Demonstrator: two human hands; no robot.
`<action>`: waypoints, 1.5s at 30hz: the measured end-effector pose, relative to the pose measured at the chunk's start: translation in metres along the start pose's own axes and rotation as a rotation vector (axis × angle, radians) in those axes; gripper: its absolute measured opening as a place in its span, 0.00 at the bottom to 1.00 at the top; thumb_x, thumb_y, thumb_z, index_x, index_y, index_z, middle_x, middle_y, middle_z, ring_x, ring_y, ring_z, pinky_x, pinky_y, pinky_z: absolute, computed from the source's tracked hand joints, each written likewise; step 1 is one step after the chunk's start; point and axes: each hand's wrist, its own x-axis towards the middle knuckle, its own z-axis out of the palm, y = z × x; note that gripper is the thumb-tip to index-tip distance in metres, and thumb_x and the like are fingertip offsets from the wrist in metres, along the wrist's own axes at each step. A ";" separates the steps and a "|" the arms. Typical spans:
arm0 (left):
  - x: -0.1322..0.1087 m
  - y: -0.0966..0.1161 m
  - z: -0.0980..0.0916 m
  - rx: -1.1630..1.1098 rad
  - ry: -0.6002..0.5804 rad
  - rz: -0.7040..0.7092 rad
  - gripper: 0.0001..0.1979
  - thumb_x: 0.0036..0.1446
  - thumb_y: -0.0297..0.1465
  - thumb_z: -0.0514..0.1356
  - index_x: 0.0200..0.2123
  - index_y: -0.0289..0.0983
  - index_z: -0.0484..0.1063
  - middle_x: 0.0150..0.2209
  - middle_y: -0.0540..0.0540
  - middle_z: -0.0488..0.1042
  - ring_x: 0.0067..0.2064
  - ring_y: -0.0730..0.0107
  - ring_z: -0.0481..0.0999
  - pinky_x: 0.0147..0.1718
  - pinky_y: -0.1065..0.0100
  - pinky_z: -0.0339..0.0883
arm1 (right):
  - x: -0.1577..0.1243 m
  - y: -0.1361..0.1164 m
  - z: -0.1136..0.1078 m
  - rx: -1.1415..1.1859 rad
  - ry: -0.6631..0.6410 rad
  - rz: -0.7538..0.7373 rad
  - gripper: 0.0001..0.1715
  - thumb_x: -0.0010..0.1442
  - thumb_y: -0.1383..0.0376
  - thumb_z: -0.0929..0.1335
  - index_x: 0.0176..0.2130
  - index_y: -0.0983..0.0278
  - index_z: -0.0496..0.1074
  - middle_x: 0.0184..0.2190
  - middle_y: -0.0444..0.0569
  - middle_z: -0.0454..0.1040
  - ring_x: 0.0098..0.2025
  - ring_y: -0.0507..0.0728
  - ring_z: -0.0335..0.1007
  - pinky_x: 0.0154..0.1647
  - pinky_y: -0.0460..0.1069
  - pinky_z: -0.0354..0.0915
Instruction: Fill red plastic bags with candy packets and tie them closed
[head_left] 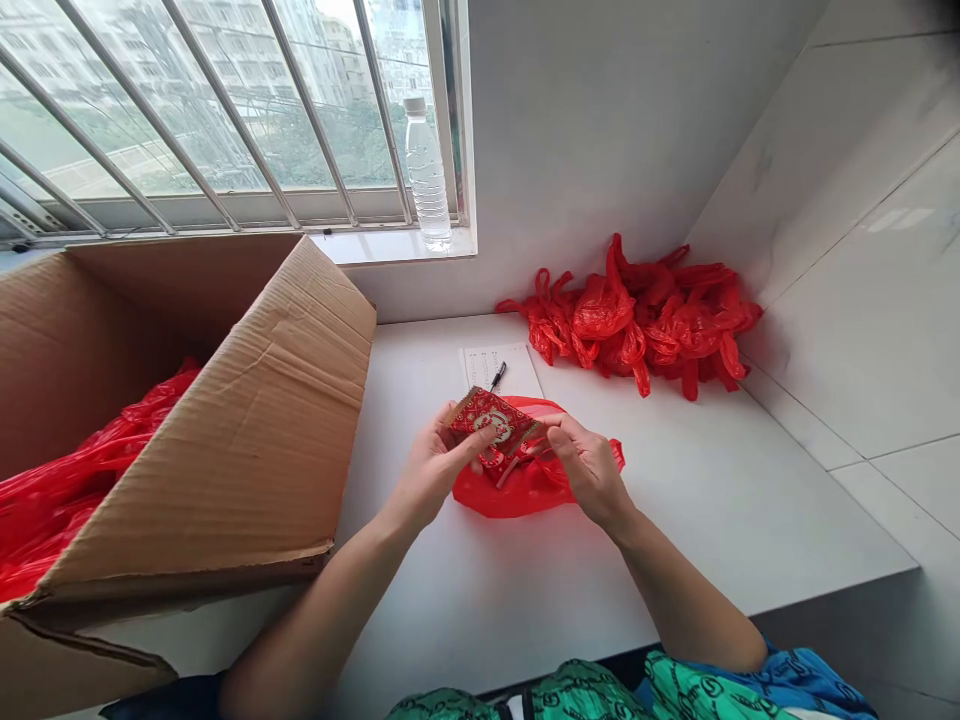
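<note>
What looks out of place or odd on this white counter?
The red plastic bags lie in a tangled heap in the corner, not folded, and the creased cardboard box flap leans at a slant, not standing straight.

Head-worn camera looks forward and down at left hand (431, 470), right hand (589, 470)

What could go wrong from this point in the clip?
The red-and-gold printed paper packet seems pinched only at its edges by the left hand and right hand, so it might slip onto the crumpled red plastic bag below. The black pen lies loose on a white paper sheet just beyond the hands, where a careless movement could knock it aside.
</note>
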 end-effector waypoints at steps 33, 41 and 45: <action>0.001 -0.004 -0.023 1.573 -0.048 0.072 0.16 0.64 0.41 0.56 0.51 0.42 0.71 0.65 0.37 0.57 0.57 0.48 0.69 0.36 0.60 0.71 | 0.004 0.014 0.011 -0.505 -0.173 -0.027 0.17 0.72 0.62 0.58 0.52 0.59 0.71 0.44 0.47 0.80 0.44 0.55 0.76 0.44 0.48 0.65; -0.007 0.002 -0.014 1.575 -0.164 0.013 0.19 0.60 0.31 0.55 0.55 0.43 0.63 0.60 0.40 0.63 0.34 0.63 0.77 0.24 0.67 0.59 | 0.010 0.020 0.008 -1.163 -0.215 0.130 0.12 0.67 0.68 0.62 0.46 0.61 0.73 0.37 0.51 0.80 0.35 0.60 0.78 0.27 0.48 0.58; -0.009 -0.001 -0.011 1.591 -0.203 0.030 0.18 0.60 0.30 0.55 0.54 0.41 0.62 0.58 0.40 0.64 0.32 0.64 0.76 0.22 0.67 0.56 | 0.010 0.021 0.007 -1.149 -0.303 0.049 0.22 0.61 0.73 0.63 0.51 0.57 0.72 0.52 0.49 0.75 0.35 0.58 0.78 0.24 0.48 0.57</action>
